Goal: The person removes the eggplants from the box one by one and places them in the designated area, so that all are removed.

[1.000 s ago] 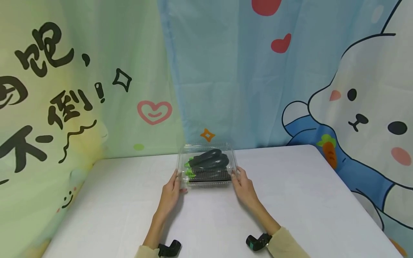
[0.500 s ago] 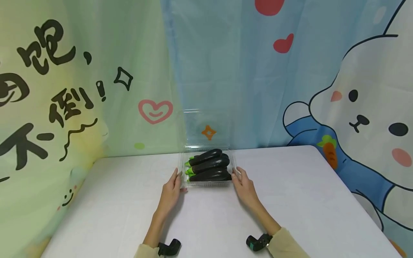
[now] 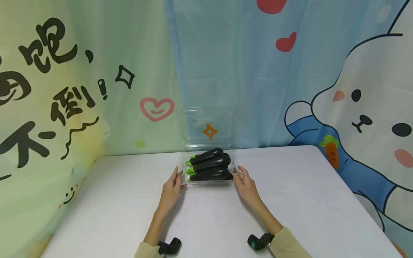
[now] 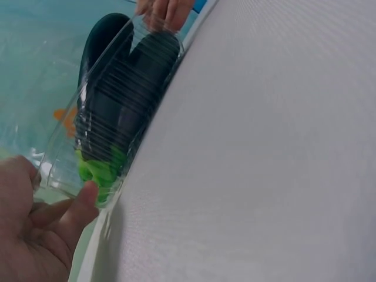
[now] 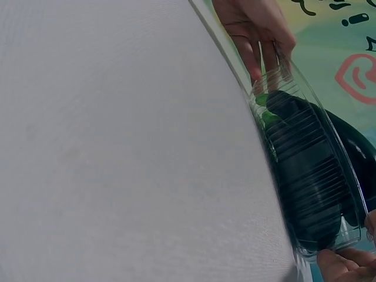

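Note:
A clear plastic clamshell box (image 3: 206, 183) sits near the far edge of the white table, holding several dark eggplants (image 3: 211, 165) with green stem ends. Its transparent lid (image 3: 206, 120) stands raised behind them. At the box's left side, my left hand (image 3: 171, 188) grips the wall; in the left wrist view the thumb (image 4: 82, 205) and fingers pinch its corner. My right hand (image 3: 245, 184) holds the opposite side, its fingertips (image 5: 335, 261) at the lower corner in the right wrist view. The ribbed box wall partly veils the eggplants in both wrist views.
White cloth covers the table (image 3: 206, 222), whose far edge lies just behind the box. A printed curtain (image 3: 206, 64) with hearts, lettering and a cartoon bear hangs close behind it. Black wrist cameras (image 3: 170, 246) sit at both cuffs.
The lid, lying over the eggplants a second ago, has swung up and back and now stands raised. Both hands have stayed at the box's sides.

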